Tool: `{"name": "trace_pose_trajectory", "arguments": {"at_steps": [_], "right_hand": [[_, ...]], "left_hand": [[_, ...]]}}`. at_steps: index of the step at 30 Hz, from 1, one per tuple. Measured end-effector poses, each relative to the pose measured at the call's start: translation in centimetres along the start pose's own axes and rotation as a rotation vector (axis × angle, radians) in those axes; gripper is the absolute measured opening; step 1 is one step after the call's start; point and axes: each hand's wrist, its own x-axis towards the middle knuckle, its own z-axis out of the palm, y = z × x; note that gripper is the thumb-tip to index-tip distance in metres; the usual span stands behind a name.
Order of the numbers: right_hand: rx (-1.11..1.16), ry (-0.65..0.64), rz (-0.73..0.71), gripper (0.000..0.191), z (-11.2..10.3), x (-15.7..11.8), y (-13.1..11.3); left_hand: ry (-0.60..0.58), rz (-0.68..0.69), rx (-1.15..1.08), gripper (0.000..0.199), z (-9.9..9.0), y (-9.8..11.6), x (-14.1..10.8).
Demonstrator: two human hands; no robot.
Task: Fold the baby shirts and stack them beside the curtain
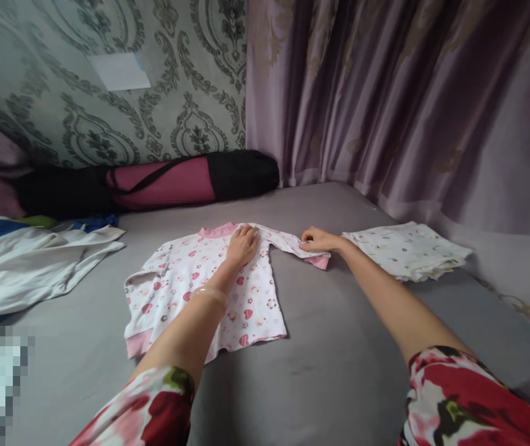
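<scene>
A small white long-sleeved shirt (253, 291) with pink hearts, a pink collar and pink cuffs lies spread on a grey bed sheet. My left hand (243, 245) rests flat on it beside the collar, near the right shoulder. At the right sleeve, my right hand (318, 239) pinches the fabric a little above the cuff. That sleeve is stretched out to the right. The left sleeve hangs down along the shirt's side, with its cuff toward me. My left forearm hides part of the shirt's front.
A folded white patterned cloth (408, 249) lies right of my right hand. Rumpled white clothing (28, 263) is piled at the left. A long black and maroon bag (167, 184) lies along the wall, and a purple curtain (386, 87) hangs at the right.
</scene>
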Motion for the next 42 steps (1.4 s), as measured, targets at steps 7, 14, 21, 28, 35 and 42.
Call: {"name": "trace_pose_trajectory", "arguments": {"at_steps": [7,14,21,28,35,42], "right_hand": [[0.281,0.150,0.000,0.018,-3.9,0.5,-0.7],[-0.164,-0.005,0.055,0.030,-9.5,2.8,2.5],[0.020,-0.003,0.351,0.029,-10.2,2.0,5.1],[0.183,0.068,0.451,0.029,-8.9,1.7,7.3],[-0.293,-0.016,0.487,0.022,-7.7,3.2,6.3],[-0.467,0.132,0.509,0.038,-4.6,3.7,0.6]], "left_hand": [[-0.081,-0.052,0.058,0.049,-0.3,0.6,-0.1],[-0.168,-0.123,0.077,0.061,-0.6,1.1,-0.1],[-0.275,-0.239,0.026,0.068,-1.3,1.3,1.1],[-0.271,-0.312,0.000,0.077,-1.6,2.1,1.6],[-0.288,-0.333,-0.018,0.086,-1.8,2.3,1.9],[-0.324,-0.366,-0.023,0.093,-1.5,1.9,3.6]]}}
